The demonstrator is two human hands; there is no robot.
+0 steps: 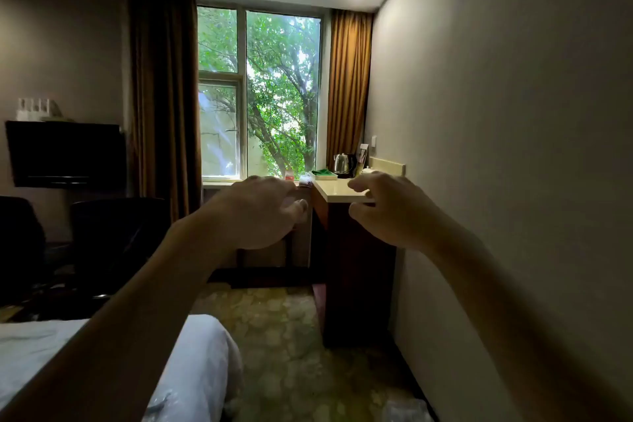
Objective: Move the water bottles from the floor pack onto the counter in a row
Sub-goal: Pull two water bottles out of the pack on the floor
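Both my arms stretch forward at chest height. My left hand (262, 212) hangs in the air with loosely curled fingers and holds nothing. My right hand (387, 209) is also raised, fingers loosely curled, empty, in front of the counter's near edge. The counter (334, 190) has a pale top on a dark wooden cabinet against the right wall. Something clear and plastic (406, 409) lies on the carpet at the bottom edge, partly cut off; I cannot tell whether it is the bottle pack. No bottle stands where I can see it clearly.
A steel kettle (341, 163), a green cloth (323, 174) and small items sit at the counter's far end by the window. A white bed (102, 353) fills the lower left. Dark chairs (113, 236) and a television (65, 152) stand at the left. Patterned carpet runs between bed and cabinet.
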